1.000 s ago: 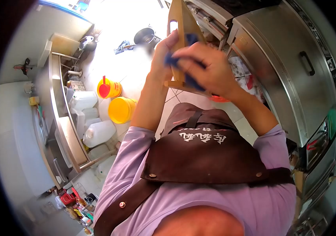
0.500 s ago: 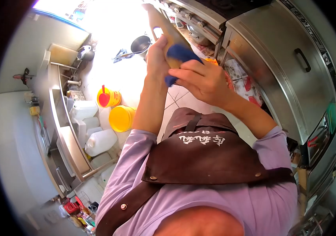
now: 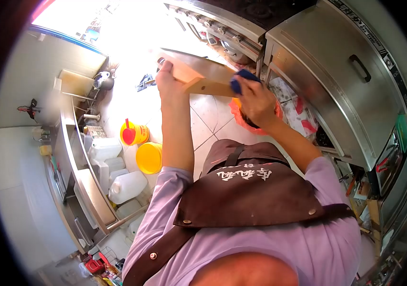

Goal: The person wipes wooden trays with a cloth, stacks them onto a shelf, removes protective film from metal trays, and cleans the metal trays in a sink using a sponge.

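Note:
My left hand (image 3: 167, 82) is closed around the left end of a pale wooden board (image 3: 201, 71), which is held up off the floor. The board has a hand hole, a raised strip along its near side and a dark far edge; its exact kind I cannot tell. My right hand (image 3: 259, 101) pinches a dark blue cloth (image 3: 247, 76) against the board's right end. Below that hand, partly hidden by it, is a bin with an orange-red bag liner (image 3: 237, 114).
Yellow buckets (image 3: 149, 158), one with a red scoop (image 3: 127, 135), stand on the tiled floor (image 3: 203, 119) at left beside white plastic jugs (image 3: 128, 187) and a steel shelf (image 3: 91, 193). A stove (image 3: 213, 21) and a large steel cabinet (image 3: 327, 71) line the right side.
The board has swung from steeply slanted to nearly level, with its underside strip now showing. My right hand and the cloth have moved right along it; my left hand has shifted left.

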A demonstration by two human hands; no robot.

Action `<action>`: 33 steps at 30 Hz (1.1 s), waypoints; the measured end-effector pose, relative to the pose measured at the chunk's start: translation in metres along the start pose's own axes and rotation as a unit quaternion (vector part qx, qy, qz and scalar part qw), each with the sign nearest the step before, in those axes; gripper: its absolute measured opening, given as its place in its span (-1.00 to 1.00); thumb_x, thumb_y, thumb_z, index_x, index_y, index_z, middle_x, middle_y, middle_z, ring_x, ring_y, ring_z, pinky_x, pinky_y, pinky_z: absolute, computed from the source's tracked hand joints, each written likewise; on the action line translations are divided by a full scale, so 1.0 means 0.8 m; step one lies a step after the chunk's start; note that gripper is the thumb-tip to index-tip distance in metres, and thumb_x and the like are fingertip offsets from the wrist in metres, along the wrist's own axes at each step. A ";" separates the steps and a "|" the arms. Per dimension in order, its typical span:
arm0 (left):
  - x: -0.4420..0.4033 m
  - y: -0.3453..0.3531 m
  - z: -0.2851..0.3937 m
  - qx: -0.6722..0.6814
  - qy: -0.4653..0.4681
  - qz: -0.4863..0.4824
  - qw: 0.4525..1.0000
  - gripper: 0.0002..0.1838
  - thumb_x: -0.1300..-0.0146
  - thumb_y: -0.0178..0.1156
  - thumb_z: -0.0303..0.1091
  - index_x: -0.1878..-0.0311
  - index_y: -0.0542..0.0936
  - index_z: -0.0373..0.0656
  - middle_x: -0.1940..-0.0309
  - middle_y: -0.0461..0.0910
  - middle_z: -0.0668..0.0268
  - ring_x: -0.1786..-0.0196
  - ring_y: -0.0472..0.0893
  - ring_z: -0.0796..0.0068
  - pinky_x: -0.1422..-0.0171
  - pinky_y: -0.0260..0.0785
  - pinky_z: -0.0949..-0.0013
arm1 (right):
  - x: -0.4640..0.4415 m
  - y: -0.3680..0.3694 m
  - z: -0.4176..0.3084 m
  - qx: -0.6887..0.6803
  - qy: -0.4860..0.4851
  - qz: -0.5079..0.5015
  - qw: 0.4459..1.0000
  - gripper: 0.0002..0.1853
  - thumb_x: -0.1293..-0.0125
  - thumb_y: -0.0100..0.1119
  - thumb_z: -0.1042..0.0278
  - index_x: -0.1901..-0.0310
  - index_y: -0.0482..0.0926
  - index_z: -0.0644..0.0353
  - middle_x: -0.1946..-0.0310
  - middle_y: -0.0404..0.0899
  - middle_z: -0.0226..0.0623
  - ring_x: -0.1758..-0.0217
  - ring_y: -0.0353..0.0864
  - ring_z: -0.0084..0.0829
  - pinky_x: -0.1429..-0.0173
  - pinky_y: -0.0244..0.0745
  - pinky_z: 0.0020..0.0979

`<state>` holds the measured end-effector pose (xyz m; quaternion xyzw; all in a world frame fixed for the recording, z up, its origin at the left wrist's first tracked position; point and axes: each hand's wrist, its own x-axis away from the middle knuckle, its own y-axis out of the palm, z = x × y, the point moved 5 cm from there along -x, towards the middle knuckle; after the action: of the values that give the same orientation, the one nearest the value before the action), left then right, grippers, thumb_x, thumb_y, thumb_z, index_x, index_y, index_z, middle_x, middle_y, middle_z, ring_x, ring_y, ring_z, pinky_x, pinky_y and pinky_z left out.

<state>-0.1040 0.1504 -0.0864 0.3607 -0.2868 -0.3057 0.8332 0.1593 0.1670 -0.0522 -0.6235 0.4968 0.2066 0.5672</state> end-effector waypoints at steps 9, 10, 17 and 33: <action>0.049 0.030 0.052 -0.104 0.098 0.055 0.988 -0.64 -0.39 -0.12 -0.35 -0.18 0.29 -0.32 -0.08 0.42 0.08 -0.11 0.47 0.11 -0.24 0.33 0.02 | 0.045 0.039 0.061 -0.065 0.235 -0.053 0.968 -0.56 -0.28 0.13 0.36 -0.21 0.43 0.08 0.30 0.45 -0.22 0.34 0.53 -0.17 0.28 0.44 -0.26; 0.049 0.034 0.048 -0.098 0.086 0.060 0.990 -0.65 -0.39 -0.12 -0.35 -0.17 0.30 -0.31 -0.08 0.42 0.09 -0.11 0.47 0.12 -0.24 0.33 0.02 | 0.015 0.034 0.019 -0.055 0.194 -0.033 0.979 -0.54 -0.27 0.14 0.37 -0.22 0.42 0.09 0.30 0.44 -0.21 0.35 0.52 -0.17 0.27 0.45 -0.26; 0.069 0.039 0.065 -0.104 0.085 0.092 0.987 -0.73 -0.41 -0.09 -0.34 -0.07 0.39 -0.26 -0.01 0.49 0.12 -0.07 0.51 0.16 -0.24 0.35 0.02 | -0.014 0.006 -0.012 0.035 -0.022 0.063 0.997 -0.43 -0.08 0.24 0.42 -0.21 0.45 0.16 0.30 0.44 -0.33 0.35 0.53 -0.30 0.35 0.47 -0.37; 0.148 0.072 0.074 0.033 0.014 -0.119 0.992 -0.66 -0.37 -0.03 -0.41 -0.15 0.38 -0.36 -0.09 0.49 0.05 -0.15 0.50 0.15 -0.23 0.41 0.06 | 0.129 0.135 0.183 -0.618 0.693 -0.038 0.370 -0.49 -0.15 0.24 -0.22 0.08 0.55 0.05 0.25 0.64 -0.34 0.25 0.63 -0.38 0.24 0.56 -0.23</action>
<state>-0.0517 0.0722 0.0227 0.4241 -0.2406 -0.3877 0.7823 0.1555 0.2756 -0.2305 -0.7427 0.4257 -0.0702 -0.5121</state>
